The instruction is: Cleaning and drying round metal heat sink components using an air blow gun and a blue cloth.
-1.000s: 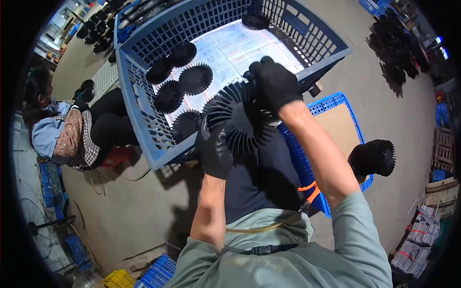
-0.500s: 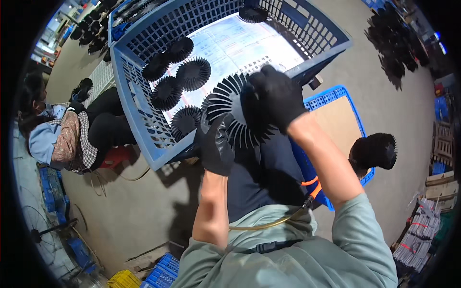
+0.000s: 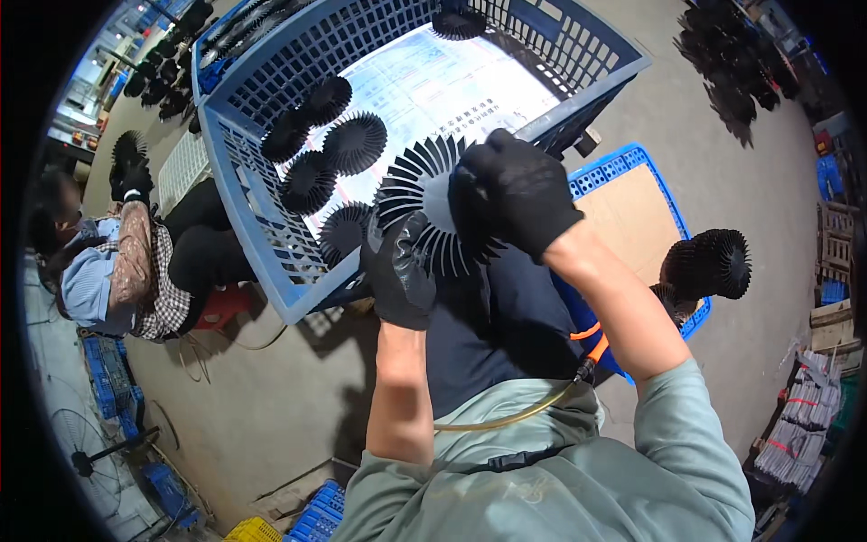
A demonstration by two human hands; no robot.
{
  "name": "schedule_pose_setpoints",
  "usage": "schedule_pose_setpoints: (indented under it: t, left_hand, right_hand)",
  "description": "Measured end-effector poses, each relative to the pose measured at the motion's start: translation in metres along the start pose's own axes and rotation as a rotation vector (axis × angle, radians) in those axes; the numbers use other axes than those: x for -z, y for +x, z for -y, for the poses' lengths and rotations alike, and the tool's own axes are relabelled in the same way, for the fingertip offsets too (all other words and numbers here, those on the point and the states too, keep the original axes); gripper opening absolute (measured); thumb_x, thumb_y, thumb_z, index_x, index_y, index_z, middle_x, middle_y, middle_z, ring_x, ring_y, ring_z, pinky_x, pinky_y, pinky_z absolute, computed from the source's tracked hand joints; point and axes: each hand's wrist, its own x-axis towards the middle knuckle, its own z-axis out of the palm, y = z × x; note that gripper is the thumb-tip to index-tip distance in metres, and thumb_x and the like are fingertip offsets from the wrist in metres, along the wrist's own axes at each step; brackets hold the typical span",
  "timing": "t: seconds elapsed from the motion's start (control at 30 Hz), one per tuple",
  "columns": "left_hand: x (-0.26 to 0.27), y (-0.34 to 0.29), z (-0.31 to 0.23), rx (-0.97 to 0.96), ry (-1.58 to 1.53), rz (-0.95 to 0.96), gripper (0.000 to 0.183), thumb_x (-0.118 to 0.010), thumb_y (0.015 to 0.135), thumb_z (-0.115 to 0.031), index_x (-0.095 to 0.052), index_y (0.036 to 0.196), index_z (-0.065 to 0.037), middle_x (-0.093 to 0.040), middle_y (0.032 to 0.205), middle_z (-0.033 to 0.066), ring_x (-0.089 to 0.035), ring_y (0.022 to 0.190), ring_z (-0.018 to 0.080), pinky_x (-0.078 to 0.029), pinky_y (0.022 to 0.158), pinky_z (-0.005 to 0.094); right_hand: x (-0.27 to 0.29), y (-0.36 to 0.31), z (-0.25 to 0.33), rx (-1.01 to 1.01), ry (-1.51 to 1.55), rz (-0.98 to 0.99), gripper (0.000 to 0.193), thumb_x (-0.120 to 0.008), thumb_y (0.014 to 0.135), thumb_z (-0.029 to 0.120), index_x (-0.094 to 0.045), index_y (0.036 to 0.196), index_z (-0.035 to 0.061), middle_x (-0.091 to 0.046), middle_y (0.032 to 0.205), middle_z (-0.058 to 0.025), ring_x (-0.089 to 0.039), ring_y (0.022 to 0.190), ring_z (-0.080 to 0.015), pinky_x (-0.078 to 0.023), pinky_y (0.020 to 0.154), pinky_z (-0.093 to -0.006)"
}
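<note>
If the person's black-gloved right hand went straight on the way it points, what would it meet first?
Most likely the black, round, finned piece held in the black-gloved left hand. The right hand overlaps it in view, though depth is unclear from this single angle.

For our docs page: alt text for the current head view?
A gloved left hand and right hand hold a black finned disc by a blue-gray crate containing similar discs; a co-worker sits at left.
</note>
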Motion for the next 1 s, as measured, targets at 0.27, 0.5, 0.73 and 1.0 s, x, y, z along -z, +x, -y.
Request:
schedule_pose_setpoints:
  t: [0.27, 0.5, 0.73, 1.0]
  left_hand:
    - [-0.008, 0.001, -0.006, 0.439, -0.568, -0.083, 0.014, -0.049, 0.086, 0.003, -0.063, 0.09, 0.004, -0.064, 0.094, 0.0083, -0.061, 0.088, 0.0152, -0.05, 0.081, 0.0297]
    - [0.005, 0.0, -0.003, -0.177, 0.175, 0.1, 0.014, -0.05, 0.085, 0.002, -0.061, 0.093, 0.002, -0.063, 0.093, 0.0072, -0.062, 0.083, 0.0132, -0.052, 0.076, 0.0272]
    - [0.003, 0.003, 0.002, 0.467, -0.516, -0.077, 0.021, -0.056, 0.088, -0.005, -0.064, 0.106, 0.003, -0.065, 0.1, 0.0117, -0.063, 0.092, 0.018, -0.052, 0.08, 0.0299]
    - [-0.003, 0.008, 0.001, 0.14, -0.284, 0.04, 0.018, -0.048, 0.089, -0.003, -0.062, 0.099, 0.001, -0.065, 0.092, 0.0091, -0.063, 0.082, 0.0168, -0.053, 0.075, 0.0288]
  right_hand:
    - [-0.028, 0.056, -0.025, -0.013, -0.24, -0.057, 0.014, -0.06, 0.081, 0.022, -0.064, 0.084, 0.0089, -0.062, 0.087, -0.0156, -0.065, 0.078, -0.0335, -0.053, 0.068, -0.0418]
    - [0.019, 0.011, -0.015, 0.048, -0.003, -0.106, 0.013, -0.062, 0.079, 0.021, -0.064, 0.085, 0.01, -0.061, 0.087, -0.0153, -0.065, 0.079, -0.0342, -0.053, 0.068, -0.0427]
    - [-0.018, 0.02, -0.004, 0.086, -0.028, -0.013, 0.017, -0.067, 0.076, 0.019, -0.064, 0.09, 0.0101, -0.06, 0.086, -0.0145, -0.063, 0.081, -0.0348, -0.052, 0.068, -0.0414]
    - [0.011, 0.058, -0.041, -0.193, 0.055, -0.062, 0.027, -0.06, 0.08, 0.028, -0.067, 0.092, 0.0052, -0.064, 0.101, -0.0183, -0.065, 0.084, -0.034, -0.052, 0.074, -0.0427]
